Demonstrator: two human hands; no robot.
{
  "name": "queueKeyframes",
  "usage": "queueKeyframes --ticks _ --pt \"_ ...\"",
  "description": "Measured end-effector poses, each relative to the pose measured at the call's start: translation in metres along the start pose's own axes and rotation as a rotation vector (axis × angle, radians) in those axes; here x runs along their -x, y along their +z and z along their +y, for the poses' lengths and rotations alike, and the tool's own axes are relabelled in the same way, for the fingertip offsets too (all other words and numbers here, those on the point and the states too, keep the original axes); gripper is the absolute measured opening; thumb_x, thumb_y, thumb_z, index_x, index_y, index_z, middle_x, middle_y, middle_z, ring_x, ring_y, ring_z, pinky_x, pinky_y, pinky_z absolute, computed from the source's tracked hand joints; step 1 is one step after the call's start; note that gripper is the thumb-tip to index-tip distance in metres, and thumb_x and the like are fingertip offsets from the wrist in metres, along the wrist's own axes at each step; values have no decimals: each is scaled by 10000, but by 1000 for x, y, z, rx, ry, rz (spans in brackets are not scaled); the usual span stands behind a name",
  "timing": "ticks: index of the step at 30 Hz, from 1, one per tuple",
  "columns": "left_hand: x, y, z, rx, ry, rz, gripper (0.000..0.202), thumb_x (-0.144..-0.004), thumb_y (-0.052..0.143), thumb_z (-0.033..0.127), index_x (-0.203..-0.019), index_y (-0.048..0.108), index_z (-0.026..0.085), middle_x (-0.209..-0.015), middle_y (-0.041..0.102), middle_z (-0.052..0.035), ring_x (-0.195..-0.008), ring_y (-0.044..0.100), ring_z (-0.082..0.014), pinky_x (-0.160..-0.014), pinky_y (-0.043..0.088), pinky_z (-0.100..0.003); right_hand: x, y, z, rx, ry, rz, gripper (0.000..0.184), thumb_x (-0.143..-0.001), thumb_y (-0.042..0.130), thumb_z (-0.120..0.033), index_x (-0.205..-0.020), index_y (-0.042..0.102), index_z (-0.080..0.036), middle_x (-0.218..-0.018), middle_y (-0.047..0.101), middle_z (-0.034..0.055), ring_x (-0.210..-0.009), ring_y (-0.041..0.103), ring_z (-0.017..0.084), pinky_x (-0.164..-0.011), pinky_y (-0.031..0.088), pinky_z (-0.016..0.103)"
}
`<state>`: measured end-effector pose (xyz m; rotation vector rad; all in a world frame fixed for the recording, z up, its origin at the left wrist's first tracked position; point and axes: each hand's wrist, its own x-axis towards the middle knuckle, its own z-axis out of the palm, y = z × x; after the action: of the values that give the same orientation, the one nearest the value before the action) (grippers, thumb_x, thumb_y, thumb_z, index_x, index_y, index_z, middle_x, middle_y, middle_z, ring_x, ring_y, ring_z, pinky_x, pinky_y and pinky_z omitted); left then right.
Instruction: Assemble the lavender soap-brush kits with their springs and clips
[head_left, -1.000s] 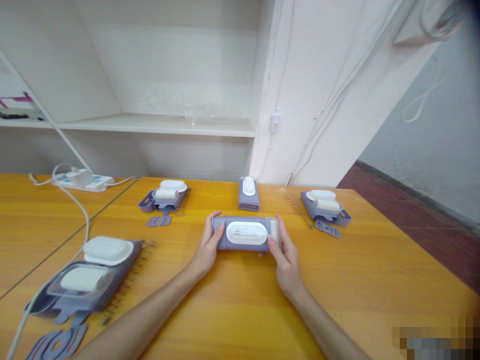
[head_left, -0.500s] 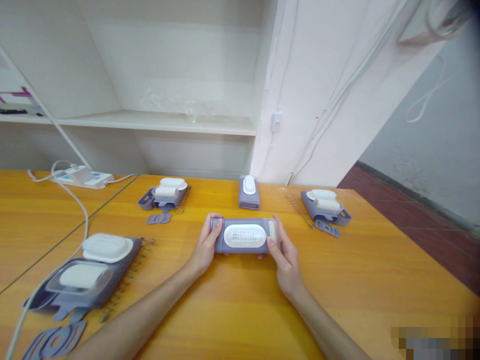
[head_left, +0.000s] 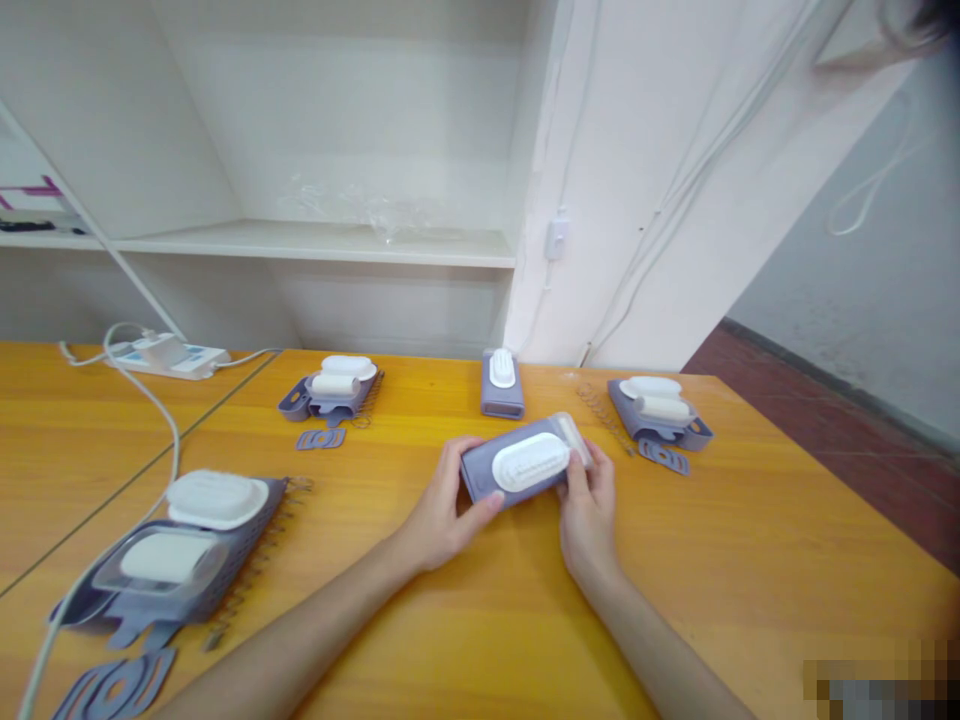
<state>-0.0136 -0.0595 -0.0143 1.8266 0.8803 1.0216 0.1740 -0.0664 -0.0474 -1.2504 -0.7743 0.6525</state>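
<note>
A lavender plastic case (head_left: 487,470) with a white oval brush insert on top is lifted a little off the wooden table (head_left: 480,610) and tilted, its right end higher. My left hand (head_left: 442,515) grips its left end, thumb on the front edge. My right hand (head_left: 589,510) holds the right end, fingers curled round the white roller part there.
A finished lavender case (head_left: 501,385) stands at the back centre. Open lavender trays with white parts lie at back left (head_left: 330,393), back right (head_left: 660,412) and near left (head_left: 176,560), with springs and flat lavender pieces beside them. A power strip (head_left: 169,355) and its white cable cross the left.
Both hands have lifted the case off the table, shifted it slightly right and turned it so its right end points up and away.
</note>
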Motion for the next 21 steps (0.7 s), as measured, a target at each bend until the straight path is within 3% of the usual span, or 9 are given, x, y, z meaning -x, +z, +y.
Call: queueKeyframes --ticks 3,8,16,21 --pt "2 3 8 -154 103 -146 770 -679 722 406 -1306 319 211 -1285 429 -108 -1177 420 -248 -1016 346 -380 -7 1 0 -1 59 79 535 -817 480 -525 -1235 476 -192 -1222 563 73 -1134 513 216 -974 392 374" --pt "5 5 13 -306 217 -285 859 -618 750 482 -1317 323 221 -1268 423 -109 -1162 440 -238 -1002 380 -371 -3 5 -14 88 129 -20 645 -804 494 -511 -1326 423 -140 -1388 436 100 -1265 406 220 -1064 290 355" --pt "8 7 7 -357 312 -268 797 -651 715 491 -1267 301 204 -1199 440 -124 -1091 486 -241 -925 442 -394 -4 6 -11 265 75 -263 681 -811 472 -558 -1324 451 -111 -1399 418 123 -1286 386 247 -1091 240 406" --pt "11 5 7 -366 420 -333 811 -619 721 520 -1236 297 206 -1174 464 -123 -1032 525 -246 -867 481 -383 -5 4 -22 479 -51 -370 677 -816 455 -582 -1310 468 -119 -1377 441 139 -1282 381 256 -1088 245 418"
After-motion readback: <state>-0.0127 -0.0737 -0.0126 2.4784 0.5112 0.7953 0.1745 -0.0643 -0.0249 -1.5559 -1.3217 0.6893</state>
